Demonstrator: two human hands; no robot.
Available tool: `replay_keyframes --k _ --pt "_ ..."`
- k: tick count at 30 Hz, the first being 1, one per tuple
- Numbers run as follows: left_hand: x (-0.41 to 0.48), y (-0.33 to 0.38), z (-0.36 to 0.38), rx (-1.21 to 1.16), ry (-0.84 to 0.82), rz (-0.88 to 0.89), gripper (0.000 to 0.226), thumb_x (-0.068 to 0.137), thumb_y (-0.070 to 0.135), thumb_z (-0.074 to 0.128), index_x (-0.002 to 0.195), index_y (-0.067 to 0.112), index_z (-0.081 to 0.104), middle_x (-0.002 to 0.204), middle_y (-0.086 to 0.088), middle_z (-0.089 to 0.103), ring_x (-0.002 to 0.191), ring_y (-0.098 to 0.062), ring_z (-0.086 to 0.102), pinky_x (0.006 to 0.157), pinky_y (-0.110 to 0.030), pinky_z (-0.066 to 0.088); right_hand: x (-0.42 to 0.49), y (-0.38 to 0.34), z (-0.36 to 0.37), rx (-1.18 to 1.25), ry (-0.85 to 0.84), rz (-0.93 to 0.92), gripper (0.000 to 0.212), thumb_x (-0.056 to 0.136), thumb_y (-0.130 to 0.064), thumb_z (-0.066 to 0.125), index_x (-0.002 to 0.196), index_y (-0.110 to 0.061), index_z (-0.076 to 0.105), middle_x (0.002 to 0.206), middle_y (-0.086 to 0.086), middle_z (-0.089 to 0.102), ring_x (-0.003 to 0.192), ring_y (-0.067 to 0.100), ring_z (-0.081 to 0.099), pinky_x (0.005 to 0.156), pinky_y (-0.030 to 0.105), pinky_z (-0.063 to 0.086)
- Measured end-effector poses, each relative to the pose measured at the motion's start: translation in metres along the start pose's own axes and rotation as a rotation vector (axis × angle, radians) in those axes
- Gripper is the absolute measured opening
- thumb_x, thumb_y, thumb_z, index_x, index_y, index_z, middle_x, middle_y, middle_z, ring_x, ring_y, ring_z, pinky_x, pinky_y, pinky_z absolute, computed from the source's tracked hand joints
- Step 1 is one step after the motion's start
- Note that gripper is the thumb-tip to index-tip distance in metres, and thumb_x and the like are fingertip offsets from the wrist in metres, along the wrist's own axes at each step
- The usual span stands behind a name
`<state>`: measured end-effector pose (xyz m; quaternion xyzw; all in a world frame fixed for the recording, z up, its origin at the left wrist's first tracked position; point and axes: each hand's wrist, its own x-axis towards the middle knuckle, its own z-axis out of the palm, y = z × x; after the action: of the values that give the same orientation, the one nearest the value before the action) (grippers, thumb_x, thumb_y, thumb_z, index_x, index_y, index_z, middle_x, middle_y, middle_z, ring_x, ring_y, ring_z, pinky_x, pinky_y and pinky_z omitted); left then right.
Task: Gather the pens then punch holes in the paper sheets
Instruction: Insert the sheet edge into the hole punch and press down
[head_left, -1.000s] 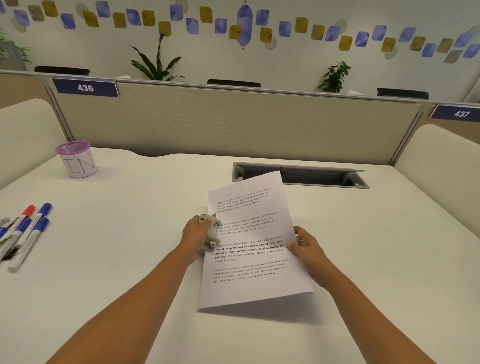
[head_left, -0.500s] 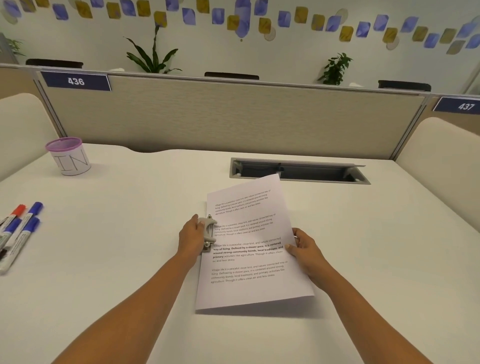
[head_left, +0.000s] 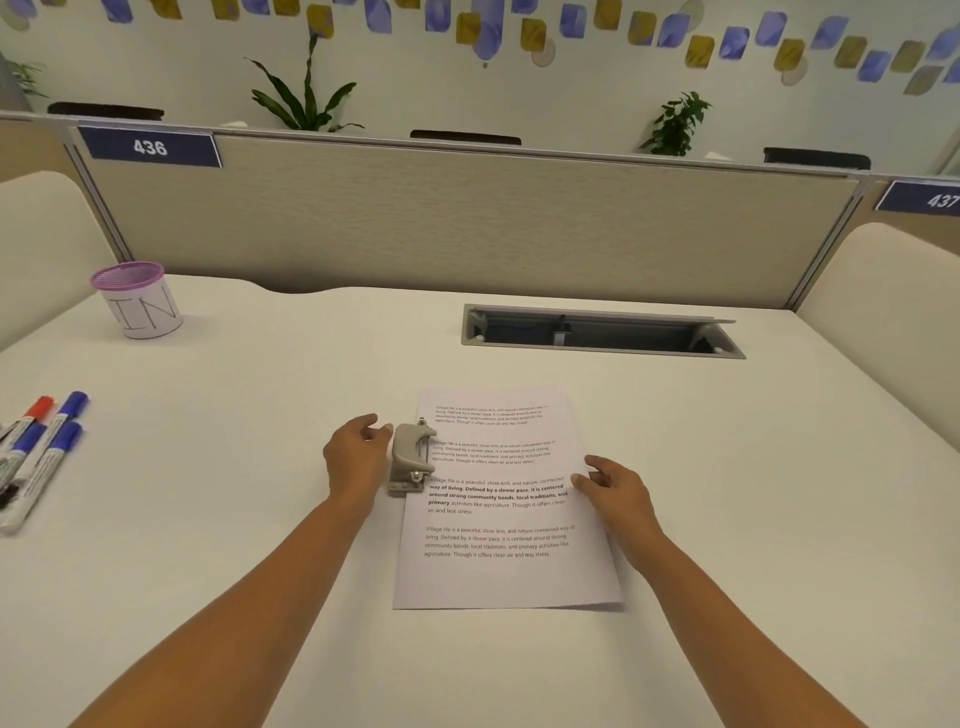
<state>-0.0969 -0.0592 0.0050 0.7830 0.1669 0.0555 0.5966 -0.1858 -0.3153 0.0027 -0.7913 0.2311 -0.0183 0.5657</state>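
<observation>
**Fig. 1.** Paper sheets (head_left: 498, 519) seated in the hole punch (head_left: 410, 460) at the middle of the desk (head_left: 234, 467), with 1 hand on each side.

The sheets lie flat, their left edge inside the punch's slot; how many sheets there are cannot be told. The left hand (head_left: 358, 457) is just beside the punch, fingers loosely curled and holding nothing. The right hand (head_left: 615, 488) rests relaxed fingertips (head_left: 579, 480) on the sheets' right edge. Paper is probably light, limp and apt to slide on the smooth top, so it is best pinned flat at that free edge. The punch looks small and rigid, and is best pressed from above on its lever. The pens (head_left: 36, 452) lie loose at far left, well apart from the cup (head_left: 137, 301).
</observation>
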Motion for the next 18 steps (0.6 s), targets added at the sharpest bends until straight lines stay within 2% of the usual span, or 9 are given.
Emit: replay_keyframes --k 3,6,8,11,16,18 --pt "0.003 0.003 -0.004 -0.022 -0.033 -0.037 0.035 0.086 0.007 0.062 0.12 0.0 0.058 0.097 -0.017 0.065 0.087 -0.032 0.064 0.084 -0.044 0.054 0.001 -0.001 0.002 -0.068 0.073 0.012 0.04 0.089 -0.011 0.057 0.129 -0.01 0.054 0.098 0.001 0.058 0.095 0.017 0.053 0.084 0.025 0.038" --pt "0.004 0.002 -0.005 -0.056 -0.078 -0.07 0.028 0.082 0.0 0.064 0.109 -0.003 0.064 0.102 -0.019 0.066 0.084 -0.031 0.065 0.078 -0.039 0.057 0.003 -0.001 0.004 -0.122 0.084 0.007 0.039 0.088 -0.006 0.054 0.127 -0.011 0.056 0.088 -0.004 0.056 0.09 0.016 0.052 0.08 0.024 0.037" --pt "0.004 0.001 -0.005 -0.062 -0.085 -0.071 0.023 0.08 -0.004 0.065 0.104 -0.003 0.067 0.106 -0.021 0.066 0.082 -0.03 0.064 0.065 -0.029 0.059 0.004 -0.001 0.004 -0.137 0.08 0.006 0.039 0.088 -0.004 0.054 0.126 -0.011 0.056 0.086 -0.006 0.056 0.089 0.016 0.053 0.08 0.024 0.038" --pt "0.004 0.001 -0.005 -0.064 -0.091 -0.065 0.023 0.079 -0.006 0.065 0.102 -0.004 0.067 0.105 -0.021 0.066 0.076 -0.029 0.062 0.048 -0.013 0.054 0.007 -0.001 0.003 -0.148 0.069 0.009 0.04 0.088 -0.004 0.055 0.127 -0.012 0.055 0.091 -0.003 0.058 0.089 0.017 0.053 0.079 0.025 0.038" --pt "0.003 0.001 -0.007 -0.031 -0.1 -0.057 0.021 0.08 -0.005 0.065 0.101 -0.003 0.067 0.102 -0.021 0.067 0.071 -0.027 0.062 0.05 -0.015 0.055 0.011 -0.001 0.004 -0.165 0.063 -0.002 0.039 0.088 -0.006 0.055 0.127 -0.012 0.055 0.097 0.001 0.058 0.091 0.018 0.053 0.08 0.024 0.038" --pt "0.002 0.002 -0.007 -0.009 -0.091 -0.045 0.019 0.081 -0.003 0.064 0.099 -0.001 0.068 0.101 -0.02 0.068 0.077 -0.03 0.064 0.063 -0.027 0.059 0.012 -0.001 0.004 -0.17 0.074 -0.004 0.038 0.088 -0.009 0.056 0.126 -0.01 0.056 0.099 0.002 0.058 0.093 0.018 0.053 0.082 0.024 0.038"
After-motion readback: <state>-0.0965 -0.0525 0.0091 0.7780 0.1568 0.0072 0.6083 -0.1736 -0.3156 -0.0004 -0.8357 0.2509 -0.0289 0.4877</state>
